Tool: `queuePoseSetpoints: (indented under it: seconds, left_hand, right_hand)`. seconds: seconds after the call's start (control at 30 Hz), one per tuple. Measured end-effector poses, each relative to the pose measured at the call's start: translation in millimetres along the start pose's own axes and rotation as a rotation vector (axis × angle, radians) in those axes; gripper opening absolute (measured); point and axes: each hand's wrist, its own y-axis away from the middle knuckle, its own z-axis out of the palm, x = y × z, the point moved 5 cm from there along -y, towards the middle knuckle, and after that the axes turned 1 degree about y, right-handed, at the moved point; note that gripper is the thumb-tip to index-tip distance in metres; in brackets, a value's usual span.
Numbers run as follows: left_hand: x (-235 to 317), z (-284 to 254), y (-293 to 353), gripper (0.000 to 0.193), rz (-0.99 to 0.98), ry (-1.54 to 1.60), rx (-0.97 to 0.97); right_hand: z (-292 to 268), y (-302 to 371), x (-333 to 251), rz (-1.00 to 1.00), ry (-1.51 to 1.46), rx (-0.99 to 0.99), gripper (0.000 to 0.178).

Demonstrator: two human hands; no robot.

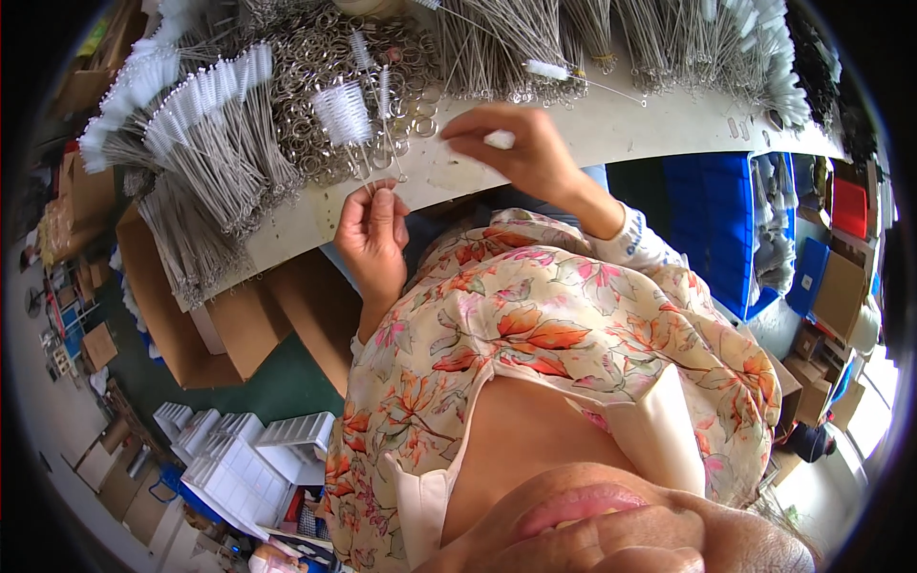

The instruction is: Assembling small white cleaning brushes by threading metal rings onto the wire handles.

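Observation:
In front of me, my left hand [374,234] is closed, thumb against fingers, on the thin wire stem of a brush. This looks to be the wide white bottle brush [342,113], its bristles pointing away over a heap of metal rings [315,57]. Slim white brushes [384,93] are close beside it, one wire ending in a small loop near my left fingertips. My right hand [525,153] is raised over the table edge, to the right of the brush. Its fingers curl together in a slightly blurred pinch; anything between the tips is too small to make out.
Bundles of wire-stemmed white brushes [215,115] lie left of the rings, and more bundles [506,48] lie along the table's [621,129] far side. One loose brush [549,71] lies there too. Cardboard boxes [205,334] stand below left; blue bins [712,229] stand at right.

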Motion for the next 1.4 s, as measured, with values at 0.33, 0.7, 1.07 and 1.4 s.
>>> queuePoseSetpoints:
  seconds: [0.33, 0.7, 1.07, 1.4]
  left_hand:
    - [-1.9, 18.6, -12.8, 0.013, -0.039, 0.118, -0.06]
    - [9.4, 10.3, -11.2, 0.012, 0.008, 0.099, 0.011]
    - [20.2, 36.7, -7.8, 0.012, -0.107, 0.458, -0.277]
    - [26.8, 22.6, -10.2, 0.014, 0.075, 0.135, -0.099]
  right_hand:
    - [-121.9, 47.3, 37.9, -0.133, 1.021, 0.541, 0.025]
    - [-123.8, 47.7, 46.3, -0.114, 0.697, 0.689, 0.016]
    - [30.5, -15.4, -3.4, 0.275, -0.783, -0.106, 0.023]
    - [56.1, -27.1, -2.5, 0.348, -0.806, -0.147, 0.019]
